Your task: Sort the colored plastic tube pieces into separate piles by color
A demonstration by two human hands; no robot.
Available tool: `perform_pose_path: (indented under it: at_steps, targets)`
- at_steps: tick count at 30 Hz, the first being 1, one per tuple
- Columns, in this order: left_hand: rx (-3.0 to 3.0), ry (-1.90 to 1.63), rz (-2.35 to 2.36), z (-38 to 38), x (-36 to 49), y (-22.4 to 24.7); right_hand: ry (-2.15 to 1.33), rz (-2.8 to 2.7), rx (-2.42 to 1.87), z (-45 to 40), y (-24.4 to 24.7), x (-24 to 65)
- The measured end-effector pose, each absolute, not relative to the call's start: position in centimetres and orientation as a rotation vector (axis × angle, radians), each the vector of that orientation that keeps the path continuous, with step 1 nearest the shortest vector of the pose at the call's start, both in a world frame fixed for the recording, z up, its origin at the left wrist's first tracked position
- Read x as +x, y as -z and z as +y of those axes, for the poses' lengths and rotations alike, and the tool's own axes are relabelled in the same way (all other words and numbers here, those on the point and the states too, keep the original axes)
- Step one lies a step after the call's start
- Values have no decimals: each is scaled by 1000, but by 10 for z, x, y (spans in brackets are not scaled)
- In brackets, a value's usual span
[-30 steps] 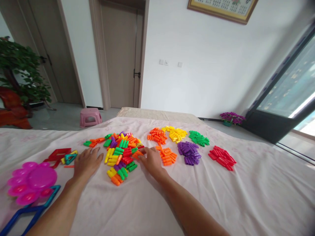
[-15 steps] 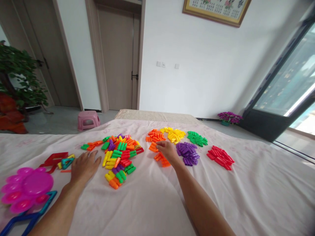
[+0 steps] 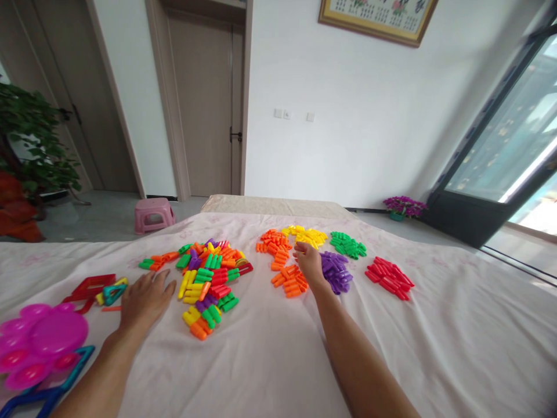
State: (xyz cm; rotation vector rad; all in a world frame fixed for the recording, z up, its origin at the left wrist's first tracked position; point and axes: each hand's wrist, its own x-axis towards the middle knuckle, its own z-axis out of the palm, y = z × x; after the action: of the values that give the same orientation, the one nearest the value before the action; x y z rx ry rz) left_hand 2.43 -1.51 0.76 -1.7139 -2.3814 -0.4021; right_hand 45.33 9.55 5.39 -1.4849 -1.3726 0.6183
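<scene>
My left hand (image 3: 145,299) lies on the cloth with its fingers spread, holding nothing. Just to its right is a mixed heap of small plastic building pieces (image 3: 214,262) in green, yellow, orange, purple and red. My right hand (image 3: 310,264) hovers between orange pieces (image 3: 289,280) and a purple pile (image 3: 336,271); its fingers are loosely bent and slightly apart, with nothing visible in them. More orange pieces (image 3: 274,241) lie beyond. The yellow pile (image 3: 310,236) is behind that hand, partly hidden. Farther right sit a green pile (image 3: 348,245) and a red pile (image 3: 389,277).
Left of my left hand are a teal triangular piece (image 3: 114,294), a red plastic frame (image 3: 93,285), a pink paw-shaped tray (image 3: 58,332) and a blue frame (image 3: 72,377). A wrinkled pale cloth (image 3: 270,360) covers the surface. Beyond it stands a pink stool (image 3: 154,215).
My right hand has let go of an orange piece, which now lies among the orange ones, and has moved slightly right and away from me. My left hand stays beside the mixed heap.
</scene>
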Motion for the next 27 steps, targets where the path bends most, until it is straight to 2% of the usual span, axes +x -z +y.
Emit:
perform_pose_path:
  at_steps: [6,13,19,27]
  targets:
    - [-1742,405,-2391,-15,25,-11,-264,-1644,-1790,83,-65,462]
    - [-1746,374,-2373,-16,26,-11,-10,-1914,-1803,66,-71,441]
    - [-1746,384,-2389,-17,27,-13,-10,-1916,-1912,68,-70,425]
    - [-1745,417,-2411,-17,27,-13,-65,-1874,-1850,74,-68,425]
